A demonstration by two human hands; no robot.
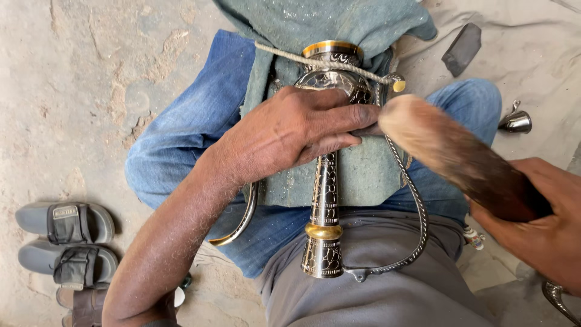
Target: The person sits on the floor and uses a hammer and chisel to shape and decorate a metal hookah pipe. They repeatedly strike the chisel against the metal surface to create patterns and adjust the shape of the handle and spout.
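Observation:
An engraved dark metal jug (pixel 324 200) with brass bands lies across my lap on a grey-green cloth (pixel 363 175), its long neck toward me and its curved handle (pixel 416 212) on the right. A rope (pixel 315 62) runs over its body. My left hand (pixel 290 130) presses on the jug's body. My right hand (pixel 541 221) grips a thick brown horn-shaped tool (pixel 451 148), blurred, whose pale tip sits by my left fingertips against the jug.
I sit on a sandy floor in blue jeans (pixel 193 121). Grey sandals (pixel 66 242) lie at the left. A dark block (pixel 462 48) and a small shiny metal piece (pixel 516 121) rest at the upper right. Another metal part (pixel 560 300) shows at the bottom right.

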